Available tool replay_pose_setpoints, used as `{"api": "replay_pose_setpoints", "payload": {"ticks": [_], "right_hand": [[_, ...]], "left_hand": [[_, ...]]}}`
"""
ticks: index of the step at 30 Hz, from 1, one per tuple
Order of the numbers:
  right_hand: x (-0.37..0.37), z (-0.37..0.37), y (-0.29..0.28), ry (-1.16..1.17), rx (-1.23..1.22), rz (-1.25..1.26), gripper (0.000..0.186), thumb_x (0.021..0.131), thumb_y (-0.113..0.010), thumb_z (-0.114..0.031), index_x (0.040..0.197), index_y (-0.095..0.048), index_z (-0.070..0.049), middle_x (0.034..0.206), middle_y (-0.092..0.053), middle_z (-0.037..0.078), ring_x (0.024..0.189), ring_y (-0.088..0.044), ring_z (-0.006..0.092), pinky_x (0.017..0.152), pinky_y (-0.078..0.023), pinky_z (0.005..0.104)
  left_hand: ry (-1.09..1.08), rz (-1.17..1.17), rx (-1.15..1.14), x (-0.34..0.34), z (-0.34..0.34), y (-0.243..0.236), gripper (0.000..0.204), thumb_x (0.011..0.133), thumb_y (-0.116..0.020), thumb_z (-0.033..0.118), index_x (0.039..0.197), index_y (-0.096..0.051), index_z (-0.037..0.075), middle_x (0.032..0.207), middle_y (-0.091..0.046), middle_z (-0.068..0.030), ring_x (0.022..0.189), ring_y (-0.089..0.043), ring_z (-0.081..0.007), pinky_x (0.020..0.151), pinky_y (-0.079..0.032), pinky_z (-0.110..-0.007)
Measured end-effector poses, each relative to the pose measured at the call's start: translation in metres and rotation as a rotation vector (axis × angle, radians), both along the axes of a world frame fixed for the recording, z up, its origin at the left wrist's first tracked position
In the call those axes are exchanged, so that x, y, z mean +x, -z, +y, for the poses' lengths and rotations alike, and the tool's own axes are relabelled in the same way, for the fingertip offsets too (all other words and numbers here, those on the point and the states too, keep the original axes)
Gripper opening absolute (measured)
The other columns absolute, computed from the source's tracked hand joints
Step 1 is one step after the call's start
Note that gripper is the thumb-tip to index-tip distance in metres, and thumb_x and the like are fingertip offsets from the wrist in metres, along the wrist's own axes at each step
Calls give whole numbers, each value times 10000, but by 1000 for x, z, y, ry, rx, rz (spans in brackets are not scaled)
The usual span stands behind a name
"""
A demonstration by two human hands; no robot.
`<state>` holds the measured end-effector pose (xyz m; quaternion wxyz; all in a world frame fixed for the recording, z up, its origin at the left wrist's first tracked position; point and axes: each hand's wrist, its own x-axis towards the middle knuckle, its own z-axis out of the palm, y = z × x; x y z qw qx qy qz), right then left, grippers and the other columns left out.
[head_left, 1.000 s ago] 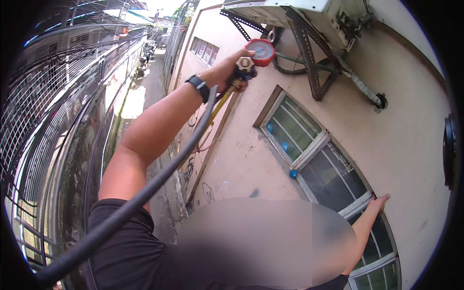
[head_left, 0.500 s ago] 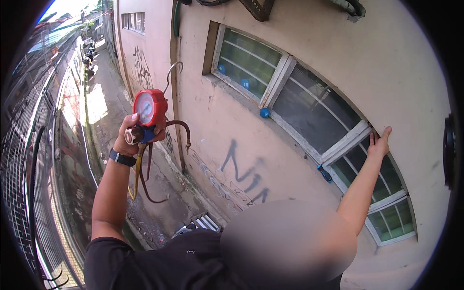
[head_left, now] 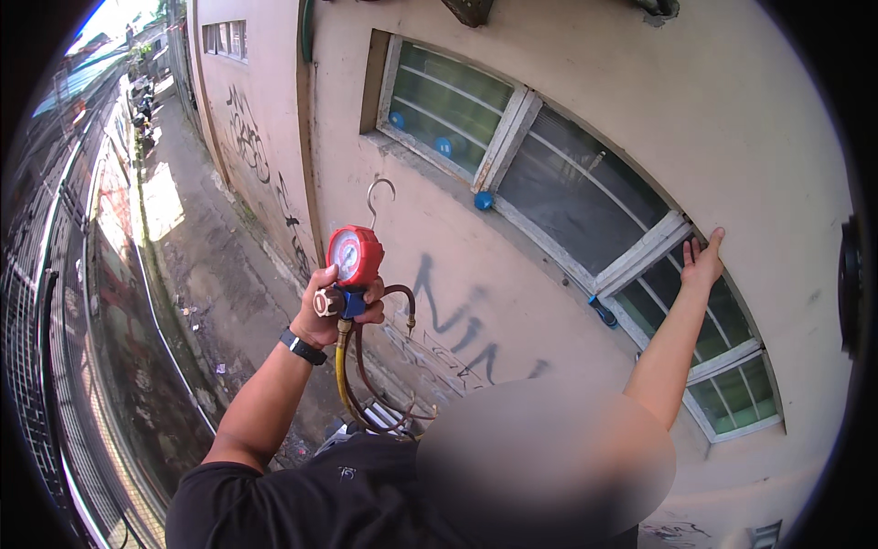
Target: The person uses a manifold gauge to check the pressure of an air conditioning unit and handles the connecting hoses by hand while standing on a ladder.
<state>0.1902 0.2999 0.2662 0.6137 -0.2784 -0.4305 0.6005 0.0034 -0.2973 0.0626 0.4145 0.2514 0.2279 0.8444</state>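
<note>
- gauge (head_left: 355, 256): round red housing with a pale dial and a bare metal hook on top, sitting on a blue valve block; held up in front of the wall.
- left hand (head_left: 331, 309) wrapped tight around the valve block; black band at the wrist.
- hoses (head_left: 352, 380): one yellow, one dark brown, hanging in smooth loops.
- right hand (head_left: 702, 262), fingers together, pressed flat on the white window frame (head_left: 640, 258).
- wall (head_left: 777, 119): pinkish plaster, dark spray-paint scrawl low down.

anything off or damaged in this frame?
Nothing broken shows. Oddities: dark graffiti is sprayed across the pink wall, and the hoses hang loose from the red gauge in the left hand. The right hand rests on the window frame.
</note>
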Motion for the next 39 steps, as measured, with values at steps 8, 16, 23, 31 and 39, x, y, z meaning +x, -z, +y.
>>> {"api": "replay_pose_setpoints", "payload": {"ticks": [8,16,23,31,39], "right_hand": [[-53,-210,197,-538,216,-412,627,967,-581,-655,1057,-626,-36,995,-623,76,822,-628,184,699,-539,330],[-80,-335,343,-1202,-888,-84,721,985,-476,-714,1115,-587,-14,1032,-680,162,944,-691,278,805,-587,386],[-116,-318,335,-851,-789,46,270,1084,-551,-297,1136,-577,-34,1018,-667,128,946,-685,272,811,-578,377],[-101,-358,287,-727,109,-316,202,1115,-489,-290,1179,-535,-104,851,-542,8,731,-543,101,696,-476,275],[-78,-366,290,-722,228,-137,292,1089,-560,-276,1238,-441,-55,987,-616,59,850,-636,155,700,-534,297]], "left_hand": [[40,-3,45,9,37,-16,693,864,-528,743,816,-577,53,823,-433,-6,600,-429,-123,707,-321,-326],[112,206,34,22,50,-8,720,816,-595,732,790,-611,13,779,-446,-18,584,-418,-128,663,-294,-313],[115,197,-136,28,33,36,639,788,-735,579,1064,-653,9,853,-626,-121,821,-662,-342,730,-520,-440],[122,-35,-242,17,46,63,736,831,-728,561,1271,-608,-17,907,-664,-127,1154,-643,-431,990,-524,-630],[20,-69,-242,26,65,71,561,936,-603,537,1192,-646,39,976,-674,-77,1025,-684,-304,656,-510,-321]]}}
